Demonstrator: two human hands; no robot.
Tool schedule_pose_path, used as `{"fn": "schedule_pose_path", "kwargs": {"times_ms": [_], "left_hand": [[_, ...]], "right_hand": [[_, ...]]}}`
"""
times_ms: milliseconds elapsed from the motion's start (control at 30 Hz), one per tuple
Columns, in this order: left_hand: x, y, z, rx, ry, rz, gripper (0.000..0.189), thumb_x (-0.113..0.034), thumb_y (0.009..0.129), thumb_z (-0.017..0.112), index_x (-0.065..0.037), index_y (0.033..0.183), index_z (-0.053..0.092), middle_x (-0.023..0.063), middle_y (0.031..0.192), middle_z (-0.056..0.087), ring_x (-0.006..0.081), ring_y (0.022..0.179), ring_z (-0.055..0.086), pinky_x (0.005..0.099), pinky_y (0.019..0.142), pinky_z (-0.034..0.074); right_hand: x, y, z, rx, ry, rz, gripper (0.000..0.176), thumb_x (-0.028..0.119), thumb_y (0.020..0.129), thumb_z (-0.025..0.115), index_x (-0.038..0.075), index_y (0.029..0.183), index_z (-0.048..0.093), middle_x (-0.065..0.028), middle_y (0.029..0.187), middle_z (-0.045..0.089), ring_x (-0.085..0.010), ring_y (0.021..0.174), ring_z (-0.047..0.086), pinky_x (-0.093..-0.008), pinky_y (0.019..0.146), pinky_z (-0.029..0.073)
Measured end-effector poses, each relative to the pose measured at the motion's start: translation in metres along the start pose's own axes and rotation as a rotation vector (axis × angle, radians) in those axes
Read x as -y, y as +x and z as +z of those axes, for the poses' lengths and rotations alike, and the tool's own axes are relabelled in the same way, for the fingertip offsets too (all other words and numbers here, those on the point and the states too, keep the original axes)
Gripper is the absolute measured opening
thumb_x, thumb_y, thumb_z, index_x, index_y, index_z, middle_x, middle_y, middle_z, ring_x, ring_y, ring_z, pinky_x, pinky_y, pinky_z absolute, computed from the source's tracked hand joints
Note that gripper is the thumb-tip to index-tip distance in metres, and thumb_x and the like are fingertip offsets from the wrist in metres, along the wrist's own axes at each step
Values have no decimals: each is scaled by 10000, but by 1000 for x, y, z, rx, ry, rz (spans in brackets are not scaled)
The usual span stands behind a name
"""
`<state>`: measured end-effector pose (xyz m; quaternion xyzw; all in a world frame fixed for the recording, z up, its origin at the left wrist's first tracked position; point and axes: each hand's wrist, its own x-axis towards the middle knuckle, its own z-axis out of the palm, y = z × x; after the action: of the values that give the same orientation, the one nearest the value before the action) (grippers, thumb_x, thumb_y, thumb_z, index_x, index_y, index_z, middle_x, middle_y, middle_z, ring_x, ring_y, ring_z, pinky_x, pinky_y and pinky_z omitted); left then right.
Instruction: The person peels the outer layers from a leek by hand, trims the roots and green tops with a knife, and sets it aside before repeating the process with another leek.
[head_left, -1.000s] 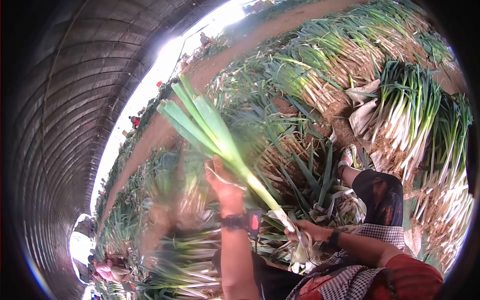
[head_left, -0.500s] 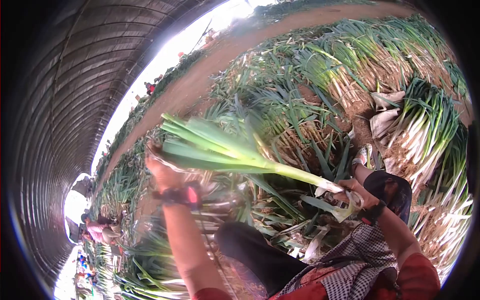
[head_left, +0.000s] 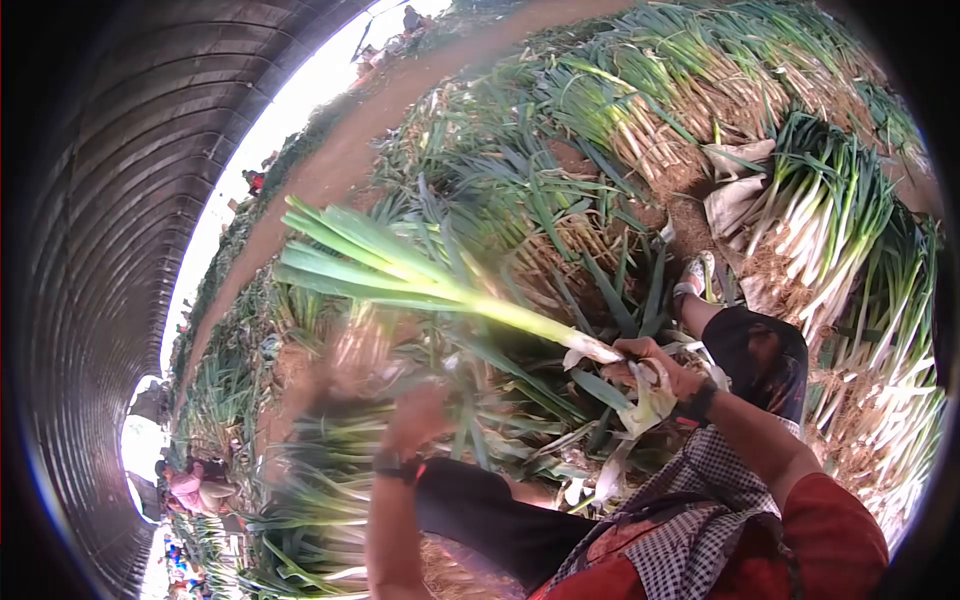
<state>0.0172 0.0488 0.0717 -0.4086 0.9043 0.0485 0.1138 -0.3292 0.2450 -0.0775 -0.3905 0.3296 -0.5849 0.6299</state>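
A large leek (head_left: pixel 500 305) slants across the middle of the head view, its green leaves fanned to the upper left and its pale root end to the lower right. My right hand (head_left: pixel 660 372) is closed around that root end. Loose whitish outer leaves (head_left: pixel 648 405) hang from the same hand. My left hand (head_left: pixel 415 418), smeared by motion, is apart from the leek, below its leaves and above my knee. Its fingers cannot be made out.
Trimmed leeks (head_left: pixel 335 490) lie in a pile at my left. Bundles with white stalks (head_left: pixel 820 215) rest at my right near a sack (head_left: pixel 735 200). More leek heaps (head_left: pixel 650 130) cover the ground ahead, beside a dirt path (head_left: pixel 340 160). Another person (head_left: pixel 195 490) crouches far left.
My left hand has left the leek's leaf end and come down toward my knee. My right hand still grips the root end. The whole view has shifted slightly.
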Motion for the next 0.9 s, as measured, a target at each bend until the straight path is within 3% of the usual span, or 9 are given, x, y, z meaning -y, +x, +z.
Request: {"fn": "schedule_pose_path", "kwargs": {"times_ms": [100, 167, 233, 300, 433, 467, 633, 767, 900], "left_hand": [[-40, 37, -16, 257, -566, -368, 407, -327, 948, 554, -68, 1261, 575, 189, 1235, 608, 270, 1136, 589, 423, 905, 487], [-48, 53, 23, -277, -1215, -53, 509, -415, 973, 538, -49, 1326, 518, 195, 1332, 537, 247, 1191, 542, 428, 922, 476], [-96, 64, 26, -468, -1713, 144, 690, -539, 945, 547, -52, 1413, 404, 158, 1355, 508, 260, 1204, 514, 476, 953, 445], [-129, 71, 12, -307, -2065, 328, 874, -685, 832, 585, -107, 1433, 325, 168, 1415, 441, 320, 1209, 498, 526, 1022, 397], [-140, 80, 11, -501, -2280, 344, 584, -504, 890, 641, -115, 1283, 454, 55, 1090, 527, 191, 932, 509, 368, 916, 450], [-126, 85, 18, -442, -2303, 532, 494, -443, 928, 613, -94, 1254, 483, 50, 1115, 549, 181, 959, 529, 367, 947, 455], [-105, 73, 9, -574, -2291, 384, 456, -357, 943, 622, -43, 1249, 496, 85, 1177, 570, 188, 1005, 560, 388, 1019, 455], [-80, 73, 15, -692, -2232, 263, 367, -299, 945, 634, -64, 1204, 523, 81, 1108, 580, 175, 942, 553, 346, 912, 482], [-58, 74, 17, -771, -2247, 140, 273, -261, 947, 640, -96, 1146, 550, 67, 992, 608, 149, 803, 545, 281, 719, 497]], "right_hand": [[-18, -5, 4, -72, 151, 57, 175, 142, 963, 608, -10, 1046, 628, 52, 796, 592, 4, 760, 534, -180, 618, 420], [-17, -7, 18, -171, 97, 61, 196, 149, 927, 669, -27, 1006, 634, 46, 788, 570, -1, 771, 511, -200, 623, 421], [-25, -8, 24, -87, -155, 21, 239, 195, 924, 680, -15, 1030, 634, 44, 797, 572, -22, 755, 496, -235, 611, 408], [-30, -9, 42, -67, -161, 7, 264, 219, 937, 669, -14, 1053, 625, 20, 796, 588, -50, 741, 499, -269, 614, 413], [-28, 1, 62, -227, -714, -304, 362, 172, 889, 691, 26, 1200, 581, -116, 962, 630, -228, 864, 608, -357, 747, 487], [-26, 5, 66, -257, -825, -392, 384, 166, 875, 689, 32, 1215, 572, -129, 1040, 612, -249, 905, 603, -362, 771, 484], [1, 33, 97, -188, -1365, -755, 444, 173, 843, 648, 37, 1254, 553, -157, 1274, 514, -277, 1056, 556, -362, 873, 450], [-11, 66, 123, -124, -1396, -602, 343, 193, 866, 627, 22, 1161, 596, -145, 1104, 571, -306, 976, 578, -422, 820, 473], [-21, 79, 132, 15, -1340, -775, 253, 155, 867, 582, 36, 1091, 580, -147, 1000, 557, -303, 871, 554, -429, 741, 461]]}}
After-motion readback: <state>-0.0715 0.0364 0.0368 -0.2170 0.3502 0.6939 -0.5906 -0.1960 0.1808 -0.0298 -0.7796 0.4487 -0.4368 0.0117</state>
